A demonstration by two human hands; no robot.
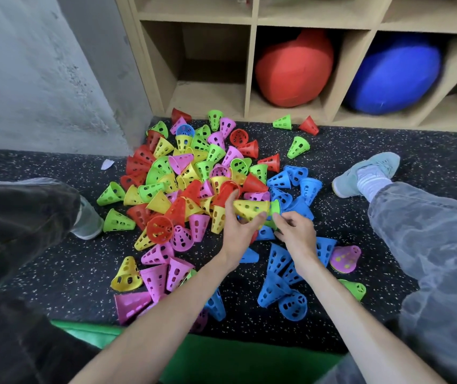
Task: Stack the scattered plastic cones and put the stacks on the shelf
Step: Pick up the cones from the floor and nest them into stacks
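Dozens of perforated plastic cones (194,176) lie heaped on the floor (41,259), a black rubbery mat flecked with pale specks. No writing or label can be read on anything in view. Behind the heap stands the shelf (252,65), a grid of square cubbies in pale, wood-grained board: the lower left cubby holds nothing visible, the next holds a red cushion (294,70), rounded and matte, and the one to its right a blue cushion (393,76) of the same soft bulk. A rough grey concrete wall (41,65) meets the shelf on the left. A glossy green mat (221,358) lies at the near edge.

The cones are thin-walled, tapered and pierced with oval holes, in red, yellow, green, pink and blue; blues cluster to the right, pinks nearest the person. A pale blue shoe (366,173) rests on the floor to the right of the heap.

Above the pile, the left hand (238,231) grips a yellow cone (249,209) lying on its side, fingers wrapped round it. The right hand (296,234) pinches a green cone (275,207) at the yellow one's wide end, apparently nested into it, though the joint is partly hidden.
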